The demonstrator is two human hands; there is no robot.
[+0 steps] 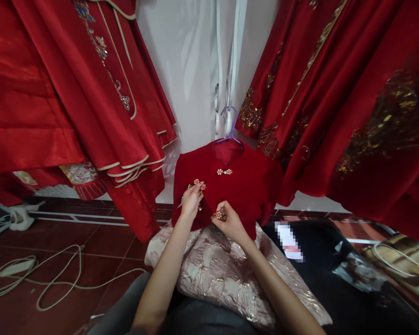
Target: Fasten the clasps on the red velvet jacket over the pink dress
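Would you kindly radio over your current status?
Left hand at beaded clasp; right hand pinching beaded ornament. Red garment on purple hanger. Nothing seen blocking either.

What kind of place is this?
Likely a clothing shop or garment workroom, though which is unclear: decorated red garments hang on both sides, a red top with flower-shaped fasteners is on a purple hanger.

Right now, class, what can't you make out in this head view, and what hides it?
Head view: part of the beaded ornament, covered by the right hand.
Head view: whether the left hand grips or only touches the red garment; the hand itself hides this.
Head view: the writing on the white slip, masked by pixelation.
Head view: what the plastic bag holds, blurred.
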